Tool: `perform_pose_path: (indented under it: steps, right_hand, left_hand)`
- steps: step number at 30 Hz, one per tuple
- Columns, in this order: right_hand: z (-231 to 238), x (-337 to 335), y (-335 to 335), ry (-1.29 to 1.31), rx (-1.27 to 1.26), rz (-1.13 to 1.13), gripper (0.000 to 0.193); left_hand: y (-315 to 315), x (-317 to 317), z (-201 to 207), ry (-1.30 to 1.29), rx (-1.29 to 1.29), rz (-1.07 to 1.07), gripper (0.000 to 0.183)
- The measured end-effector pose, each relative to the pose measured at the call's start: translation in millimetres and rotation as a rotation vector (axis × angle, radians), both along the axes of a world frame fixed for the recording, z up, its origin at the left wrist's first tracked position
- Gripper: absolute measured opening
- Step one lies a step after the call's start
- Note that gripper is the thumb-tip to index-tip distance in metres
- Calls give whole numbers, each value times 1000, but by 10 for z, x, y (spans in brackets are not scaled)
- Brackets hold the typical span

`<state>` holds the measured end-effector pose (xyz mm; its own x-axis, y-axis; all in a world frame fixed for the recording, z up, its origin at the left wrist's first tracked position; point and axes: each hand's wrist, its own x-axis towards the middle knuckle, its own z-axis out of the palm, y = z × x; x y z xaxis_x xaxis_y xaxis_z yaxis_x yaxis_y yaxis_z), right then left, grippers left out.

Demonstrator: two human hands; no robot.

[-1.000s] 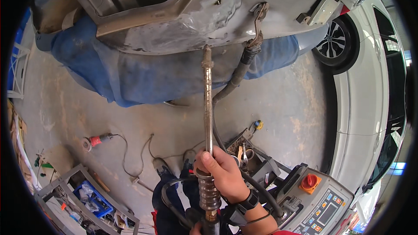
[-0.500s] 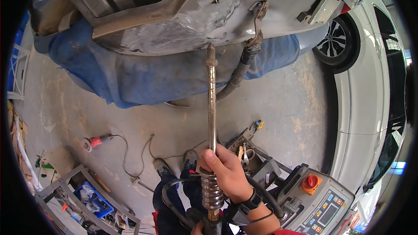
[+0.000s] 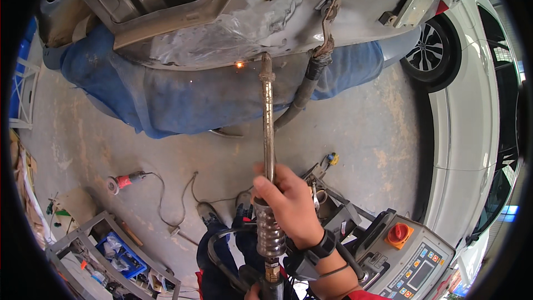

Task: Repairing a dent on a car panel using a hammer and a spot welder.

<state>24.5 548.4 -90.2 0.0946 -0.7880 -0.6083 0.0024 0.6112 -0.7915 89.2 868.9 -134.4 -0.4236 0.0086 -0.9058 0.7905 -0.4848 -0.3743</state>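
Note:
A slide hammer dent puller (image 3: 267, 116) stretches from my body to the lower edge of the grey car panel (image 3: 194, 47). Its tip is at that edge, beside a small orange spark (image 3: 240, 65). My right hand (image 3: 288, 205) is closed round the rod and the upper end of the ribbed sliding weight (image 3: 270, 236). Low in the picture, my left hand (image 3: 253, 291) grips the tool's rear handle; only a few fingers show. Clamped to the panel, to the right of the tip, is a metal hook clamp (image 3: 330, 16) with a thick taped cable (image 3: 304, 91).
A blue cover (image 3: 144, 94) hangs under the panel. On the floor lies a red angle grinder (image 3: 123, 181) with its cord. A control unit (image 3: 408, 261) with a red knob stands right; a cart (image 3: 108, 216) stands left. A white car (image 3: 463, 133) lines the right side.
My right hand and the sliding weight have moved forward along the rod, baring more of the brass fitting. A spark has appeared at the panel edge by the tip.

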Motion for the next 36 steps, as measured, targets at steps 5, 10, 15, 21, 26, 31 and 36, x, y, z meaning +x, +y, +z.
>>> perform_pose_path:
  steps: [5, 10, 15, 21, 26, 31, 36]
  right_hand:
    - [-14, -42, 195, 110, -25, 62, 36]
    - [44, -19, -62, 53, -31, 79, 33]
    - [-61, -37, 257, -101, 13, -20, 31]
    - [-493, -25, 243, -1224, 134, -128, 37]
    - [54, 225, 363, 306, -42, 52, 24]
    - [88, 245, 452, 448, -115, 100, 25]
    - [71, 269, 326, 403, -170, 143, 25]
  left_hand:
    - [-26, 42, -21, 64, -89, 18, 34]
    - [-103, 42, 36, 34, -64, 31, 34]
    - [-16, 16, -2, 2, -49, 73, 33]
    - [-54, 101, -9, -68, -28, -32, 34]
    - [122, 317, 10, 7, -115, -13, 35]
    - [-141, 280, 169, -142, -7, -74, 32]
    - [-32, 284, 69, -120, -45, -66, 31]
